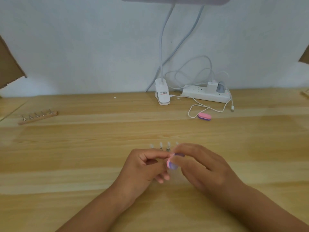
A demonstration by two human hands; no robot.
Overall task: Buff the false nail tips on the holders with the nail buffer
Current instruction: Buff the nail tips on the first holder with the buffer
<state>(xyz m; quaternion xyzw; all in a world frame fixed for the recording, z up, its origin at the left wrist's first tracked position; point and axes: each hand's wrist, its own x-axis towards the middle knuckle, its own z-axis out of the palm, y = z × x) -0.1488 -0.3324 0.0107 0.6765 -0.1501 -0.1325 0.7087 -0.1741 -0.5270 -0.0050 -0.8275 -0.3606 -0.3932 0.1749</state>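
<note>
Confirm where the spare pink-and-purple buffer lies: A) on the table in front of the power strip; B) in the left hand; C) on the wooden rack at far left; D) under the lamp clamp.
A: the spare buffer lies flat on the table in front of the power strip, right of the lamp clamp.

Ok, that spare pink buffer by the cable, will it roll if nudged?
Probably slides, not rolls: the spare buffer lies flat on the table. Likely light, given its layered foam look. The cable loop beside it might snag.
</note>
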